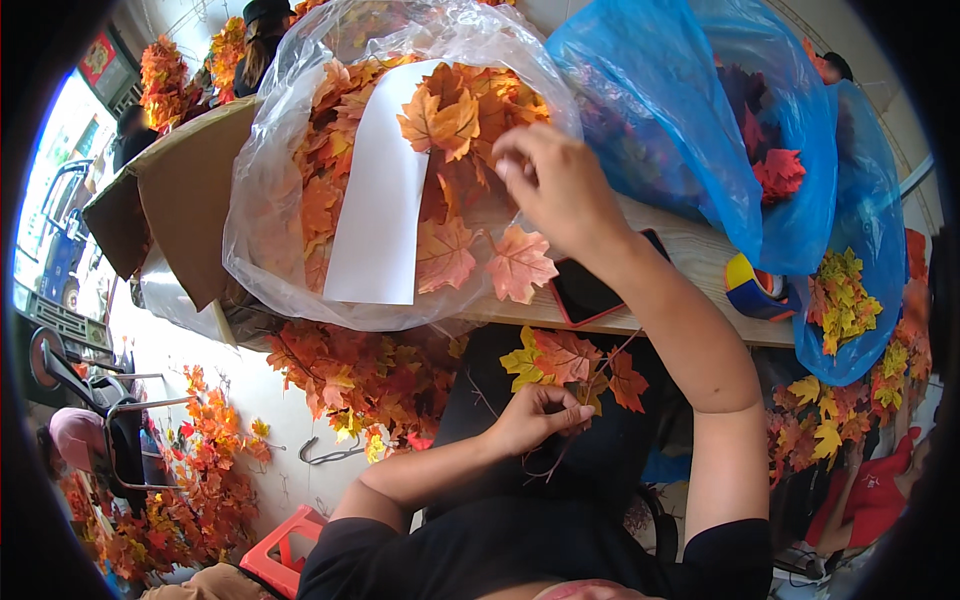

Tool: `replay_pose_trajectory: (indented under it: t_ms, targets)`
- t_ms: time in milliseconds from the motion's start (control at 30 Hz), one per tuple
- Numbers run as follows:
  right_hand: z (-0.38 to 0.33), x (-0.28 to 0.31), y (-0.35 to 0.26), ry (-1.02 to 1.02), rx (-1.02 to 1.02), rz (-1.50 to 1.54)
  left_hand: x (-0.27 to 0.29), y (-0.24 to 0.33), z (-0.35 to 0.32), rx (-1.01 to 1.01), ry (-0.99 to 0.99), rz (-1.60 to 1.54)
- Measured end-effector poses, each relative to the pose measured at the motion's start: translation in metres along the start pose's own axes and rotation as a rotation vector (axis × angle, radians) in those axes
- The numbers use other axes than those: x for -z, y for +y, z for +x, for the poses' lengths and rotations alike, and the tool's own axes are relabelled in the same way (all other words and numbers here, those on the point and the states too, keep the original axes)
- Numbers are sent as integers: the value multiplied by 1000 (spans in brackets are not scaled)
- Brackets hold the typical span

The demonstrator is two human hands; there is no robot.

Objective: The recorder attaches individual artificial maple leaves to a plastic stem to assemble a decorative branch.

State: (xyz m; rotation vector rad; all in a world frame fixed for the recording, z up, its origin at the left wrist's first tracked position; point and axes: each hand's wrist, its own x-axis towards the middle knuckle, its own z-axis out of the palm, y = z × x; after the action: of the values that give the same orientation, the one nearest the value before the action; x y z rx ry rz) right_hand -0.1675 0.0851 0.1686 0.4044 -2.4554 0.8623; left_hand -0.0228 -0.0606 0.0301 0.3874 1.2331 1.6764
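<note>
My left hand (pixel 545 415) is closed in a pinch on the thin stem of an artificial maple leaf branch (pixel 568 357), above my lap. Its yellow and orange-red leaves fan out beyond my fingers, and bare stem ends hang below. My right hand (pixel 560 185) is raised over the right side of a clear plastic bag (pixel 262 210). Its fingers are bent, with a gap between thumb and forefinger, and nothing shows between them. Orange artificial maple leaves (pixel 445 115) fill the bag close by. A white paper sheet (pixel 375 210) lies upon them.
A dark phone with a red edge (pixel 585 290) lies on the wooden table (pixel 690 270), partly behind my right forearm. Blue plastic bags (pixel 660 120) and a yellow-blue roll (pixel 755 287) are to the right. A cardboard box (pixel 190 190) stands left; leaf bunches (pixel 360 375) hang below the table.
</note>
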Motion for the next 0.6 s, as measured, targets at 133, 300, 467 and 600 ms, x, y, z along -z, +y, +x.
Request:
replay_pose_trajectory:
  t_ms: [133, 300, 467, 600]
  targets:
    - [41, -16, -2, 308, 80, 39, 8, -2, 2, 10, -23, -49]
    - [68, -40, -4, 482, 312, -422, 4, -7, 7, -47, -78, -45]
    - [62, -11, -10, 379, 59, 380, 5, -5, 3, -30, -65, -84]
    - [22, 30, 9, 393, -124, 611, 4, -4, 6, -29, -66, -60]
